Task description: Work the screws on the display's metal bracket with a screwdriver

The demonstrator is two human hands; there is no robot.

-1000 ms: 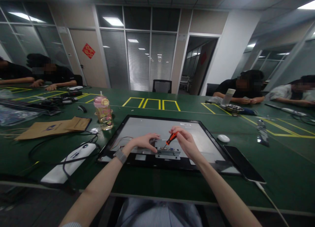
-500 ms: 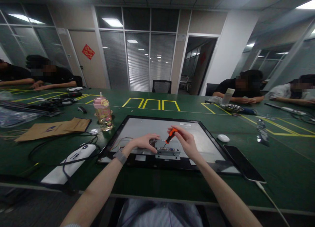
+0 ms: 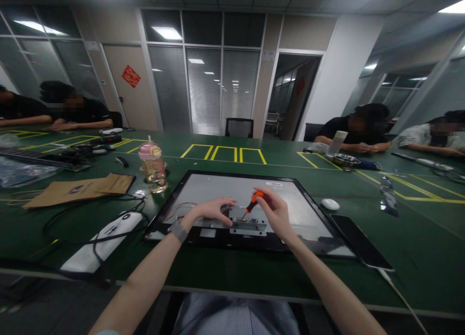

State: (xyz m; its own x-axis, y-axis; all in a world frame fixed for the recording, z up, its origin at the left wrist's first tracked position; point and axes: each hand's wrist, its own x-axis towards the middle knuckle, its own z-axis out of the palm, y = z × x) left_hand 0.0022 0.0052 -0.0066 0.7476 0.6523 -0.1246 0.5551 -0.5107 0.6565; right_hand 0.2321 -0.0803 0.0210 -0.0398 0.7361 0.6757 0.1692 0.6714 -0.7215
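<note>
A flat display panel [image 3: 308, 214] with a black frame lies on the table before me, its grey back facing up. Near its front edge sits a metal bracket [image 3: 250, 231] carrying small connectors. My left hand [image 3: 214, 211] curves round the bracket's left end, thumb in front and fingers behind; a dark part shows between them. An orange-and-black screwdriver [image 3: 251, 203] is held at the handle in my right hand [image 3: 274, 209]. It tilts, its shaft running down and left to the bracket; the exact tip contact is too small to tell.
To the left are a pink-lidded bottle [image 3: 152, 168], a brown paper envelope [image 3: 76, 190] and a white power bank [image 3: 103, 240] with black cables. On the right lie a white case [image 3: 330, 204] and a phone [image 3: 359, 240] on a cable. Co-workers sit across the table.
My right hand and the screwdriver handle have shifted slightly, and the shaft leans a little more. The left hand stays at the bracket.
</note>
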